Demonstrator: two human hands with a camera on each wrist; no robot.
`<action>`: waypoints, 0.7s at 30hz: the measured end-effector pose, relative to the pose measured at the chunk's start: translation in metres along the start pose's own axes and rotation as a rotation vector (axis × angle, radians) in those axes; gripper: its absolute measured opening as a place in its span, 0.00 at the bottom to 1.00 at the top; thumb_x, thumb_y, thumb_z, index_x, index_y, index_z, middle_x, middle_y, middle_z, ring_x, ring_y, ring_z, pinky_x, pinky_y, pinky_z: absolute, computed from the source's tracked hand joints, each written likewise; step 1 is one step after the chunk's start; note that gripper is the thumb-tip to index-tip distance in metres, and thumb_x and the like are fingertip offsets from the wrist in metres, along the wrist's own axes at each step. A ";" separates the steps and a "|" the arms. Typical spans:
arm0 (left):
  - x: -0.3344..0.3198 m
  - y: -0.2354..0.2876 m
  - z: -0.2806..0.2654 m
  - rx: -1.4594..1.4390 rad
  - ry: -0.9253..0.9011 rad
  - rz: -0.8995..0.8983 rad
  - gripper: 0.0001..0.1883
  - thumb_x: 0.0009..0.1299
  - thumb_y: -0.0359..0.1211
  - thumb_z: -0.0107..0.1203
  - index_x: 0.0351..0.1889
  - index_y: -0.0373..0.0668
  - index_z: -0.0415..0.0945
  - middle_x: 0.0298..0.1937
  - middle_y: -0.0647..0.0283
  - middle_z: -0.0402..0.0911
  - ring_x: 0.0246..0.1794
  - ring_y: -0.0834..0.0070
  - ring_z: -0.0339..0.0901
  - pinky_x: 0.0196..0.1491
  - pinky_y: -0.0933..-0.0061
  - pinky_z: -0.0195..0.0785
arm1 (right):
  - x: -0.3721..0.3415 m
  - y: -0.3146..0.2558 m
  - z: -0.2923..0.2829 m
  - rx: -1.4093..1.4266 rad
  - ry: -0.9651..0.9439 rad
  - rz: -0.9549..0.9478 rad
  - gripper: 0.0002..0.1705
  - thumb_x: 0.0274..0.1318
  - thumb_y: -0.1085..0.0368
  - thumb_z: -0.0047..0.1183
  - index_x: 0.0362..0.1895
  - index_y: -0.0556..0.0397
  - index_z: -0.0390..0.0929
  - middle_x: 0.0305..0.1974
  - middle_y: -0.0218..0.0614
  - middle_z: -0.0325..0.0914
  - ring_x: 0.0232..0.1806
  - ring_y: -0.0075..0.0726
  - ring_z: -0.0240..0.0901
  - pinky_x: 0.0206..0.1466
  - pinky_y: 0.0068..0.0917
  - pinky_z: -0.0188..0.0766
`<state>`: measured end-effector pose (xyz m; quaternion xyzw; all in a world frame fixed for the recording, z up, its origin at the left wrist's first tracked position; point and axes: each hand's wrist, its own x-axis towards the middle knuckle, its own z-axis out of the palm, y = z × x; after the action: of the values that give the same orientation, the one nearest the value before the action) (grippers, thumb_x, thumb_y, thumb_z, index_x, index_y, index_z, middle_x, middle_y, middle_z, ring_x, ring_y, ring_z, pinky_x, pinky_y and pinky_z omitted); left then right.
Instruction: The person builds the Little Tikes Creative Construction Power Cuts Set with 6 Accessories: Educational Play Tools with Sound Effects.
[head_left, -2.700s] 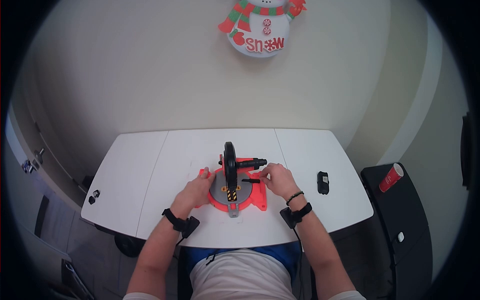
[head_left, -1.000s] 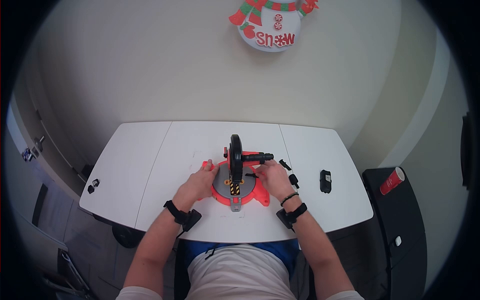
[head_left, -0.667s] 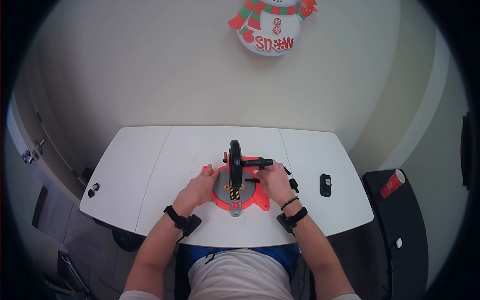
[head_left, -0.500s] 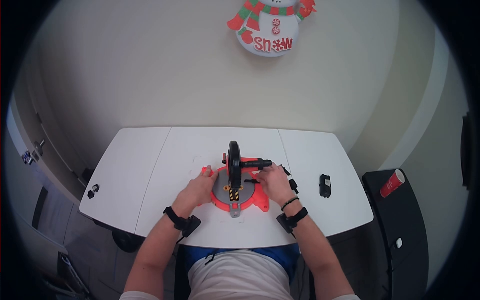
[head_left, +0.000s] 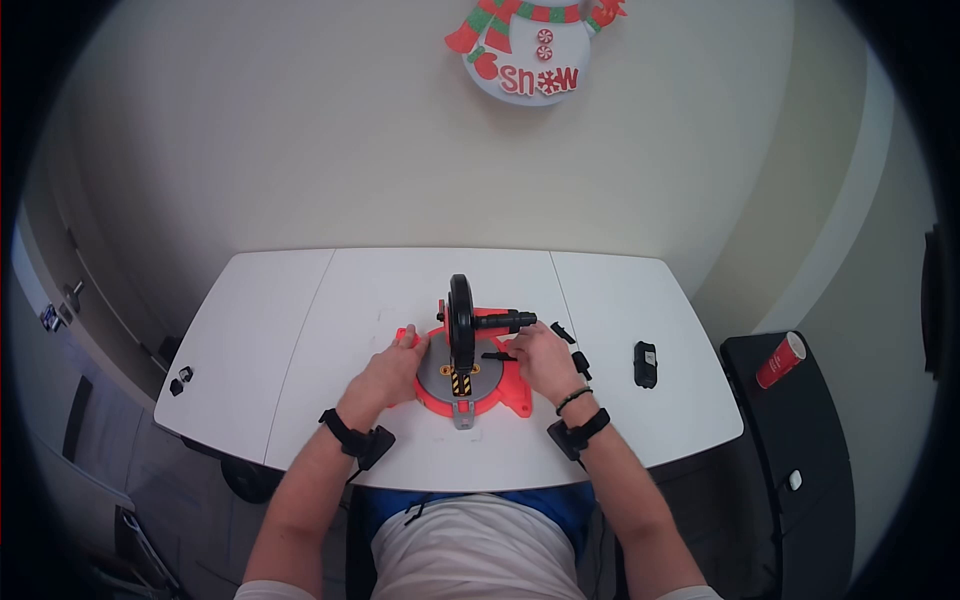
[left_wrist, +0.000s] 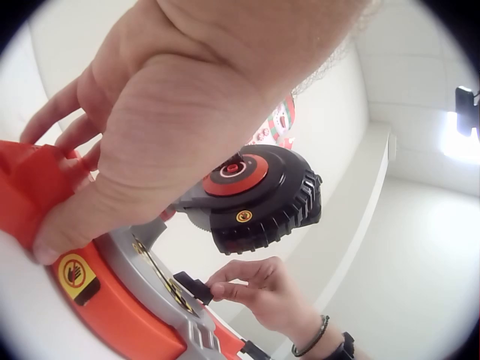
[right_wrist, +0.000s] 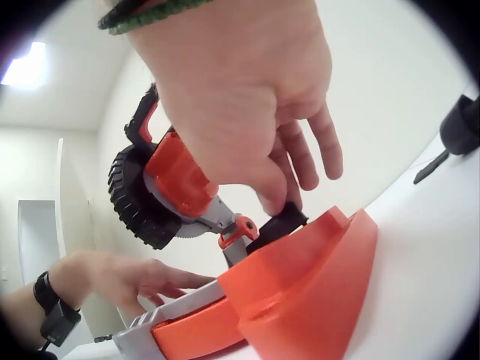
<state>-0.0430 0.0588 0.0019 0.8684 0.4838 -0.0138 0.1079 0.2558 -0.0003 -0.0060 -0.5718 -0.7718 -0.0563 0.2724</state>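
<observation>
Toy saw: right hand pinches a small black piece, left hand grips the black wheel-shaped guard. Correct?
Not quite: the left hand grips the edge of the orange base, not the black wheel-shaped guard. The left wrist view shows its thumb on the base. The right hand does pinch the small black piece.

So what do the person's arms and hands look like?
The left hand and right hand are bare. Both have a black wrist strap with a black box; the left box trails a cable, the right side adds a green beaded bracelet. The sleeves are short and white.
</observation>
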 end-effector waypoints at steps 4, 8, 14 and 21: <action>0.002 -0.002 0.002 0.011 0.013 0.009 0.63 0.55 0.31 0.80 0.89 0.44 0.53 0.90 0.37 0.47 0.84 0.47 0.66 0.76 0.54 0.74 | 0.002 -0.006 -0.020 0.044 0.100 0.072 0.11 0.53 0.73 0.59 0.32 0.46 0.93 0.38 0.30 0.87 0.46 0.46 0.81 0.47 0.44 0.82; 0.003 -0.006 0.008 0.016 0.055 0.026 0.63 0.55 0.32 0.81 0.89 0.43 0.54 0.90 0.37 0.48 0.82 0.47 0.68 0.75 0.53 0.76 | -0.001 0.013 -0.013 0.091 -0.038 0.054 0.10 0.54 0.74 0.58 0.32 0.48 0.92 0.38 0.31 0.87 0.46 0.47 0.81 0.49 0.45 0.82; -0.004 0.004 -0.005 0.021 0.031 0.023 0.62 0.55 0.31 0.79 0.89 0.43 0.54 0.89 0.37 0.51 0.80 0.47 0.71 0.72 0.53 0.78 | 0.002 0.009 -0.025 0.137 0.051 0.028 0.10 0.54 0.75 0.59 0.32 0.49 0.91 0.39 0.32 0.88 0.47 0.50 0.82 0.49 0.47 0.82; -0.005 0.007 -0.007 0.002 0.023 0.005 0.57 0.57 0.27 0.78 0.86 0.42 0.58 0.90 0.38 0.51 0.83 0.49 0.67 0.73 0.53 0.78 | 0.002 0.013 -0.018 -0.023 0.004 -0.090 0.09 0.53 0.73 0.61 0.33 0.47 0.92 0.39 0.30 0.90 0.46 0.46 0.79 0.47 0.43 0.76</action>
<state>-0.0403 0.0524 0.0103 0.8697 0.4830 -0.0043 0.1014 0.2743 -0.0017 0.0074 -0.5397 -0.7954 -0.0784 0.2643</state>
